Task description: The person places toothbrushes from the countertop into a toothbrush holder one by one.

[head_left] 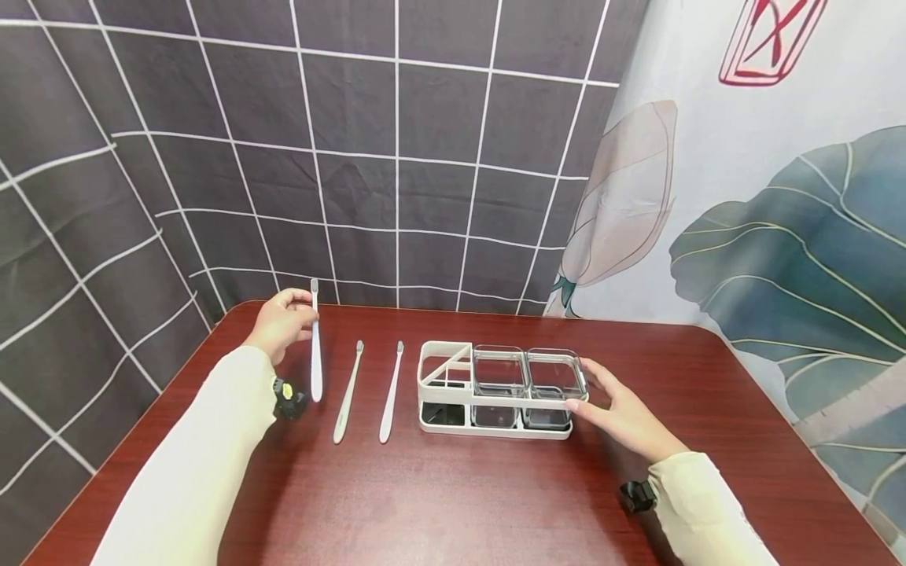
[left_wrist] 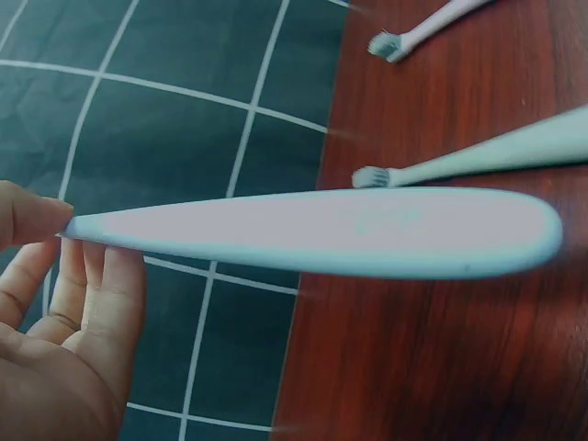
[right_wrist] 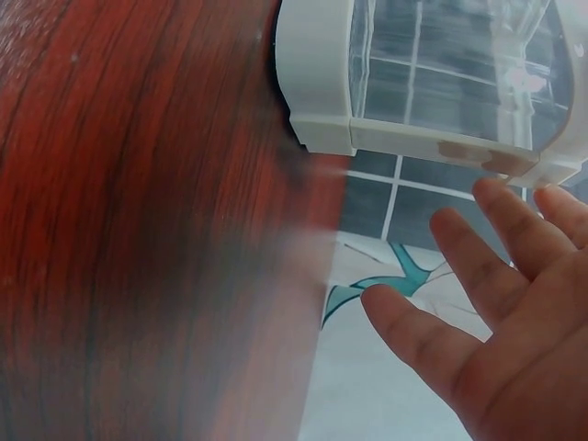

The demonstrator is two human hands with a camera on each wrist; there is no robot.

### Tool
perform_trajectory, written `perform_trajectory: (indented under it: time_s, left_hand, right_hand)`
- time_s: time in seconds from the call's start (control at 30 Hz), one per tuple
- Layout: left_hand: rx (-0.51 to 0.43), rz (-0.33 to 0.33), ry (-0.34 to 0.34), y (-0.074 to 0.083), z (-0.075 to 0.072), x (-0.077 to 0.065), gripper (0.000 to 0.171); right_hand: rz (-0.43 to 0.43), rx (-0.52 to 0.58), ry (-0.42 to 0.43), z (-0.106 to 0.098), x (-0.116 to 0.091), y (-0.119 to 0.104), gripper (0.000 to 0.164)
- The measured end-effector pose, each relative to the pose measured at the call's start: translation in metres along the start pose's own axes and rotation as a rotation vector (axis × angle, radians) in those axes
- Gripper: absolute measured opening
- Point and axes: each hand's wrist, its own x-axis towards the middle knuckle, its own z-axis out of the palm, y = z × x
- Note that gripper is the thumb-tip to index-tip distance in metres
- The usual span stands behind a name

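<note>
My left hand (head_left: pixel 279 322) pinches a pale lavender toothbrush (head_left: pixel 316 354) near its neck, with the bristles up and the handle pointing down. In the left wrist view, the thumb and fingertips meet at the narrow end of that toothbrush (left_wrist: pixel 331 234). Two more toothbrushes lie on the table to its right, a pale green one (head_left: pixel 347 393) and a pinkish white one (head_left: pixel 391 393). At the right end of a white two-tier rack (head_left: pixel 446 395), my right hand (head_left: pixel 630 417) has its fingers extended and spread against or close beside the end; exact contact cannot be told.
Clear cups (head_left: pixel 499 371) sit in the rack's middle and right compartments, and its left part has a diagonal divider. Everything stands on a reddish-brown wooden table (head_left: pixel 467 503). A dark gridded curtain (head_left: pixel 354 189) and a leaf-patterned white cloth (head_left: pixel 637 275) hang behind.
</note>
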Motion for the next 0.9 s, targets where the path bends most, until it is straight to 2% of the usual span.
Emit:
perform_trajectory:
  time_s: [0.2, 0.47, 0.7, 0.9]
  left_hand:
    - [-0.069, 0.022, 0.019, 0.007, 0.0, -0.004, 0.029]
    - [-0.202, 0.075, 0.059, 0.016, 0.002, -0.013, 0.02]
    - [-0.288, 0.125, 0.105, 0.037, 0.02, -0.025, 0.022]
    - [-0.344, 0.16, 0.085, 0.052, 0.041, -0.032, 0.024]
  right_hand:
    - [0.003, 0.012, -0.001, 0.001, 0.0, 0.001, 0.075]
    - [0.014, 0.096, -0.02, 0.003, 0.001, 0.003, 0.074]
    - [0.01, 0.137, -0.015, 0.004, 0.002, 0.005, 0.071]
    - [0.009, 0.142, 0.003, 0.003, 0.002, 0.003, 0.069]
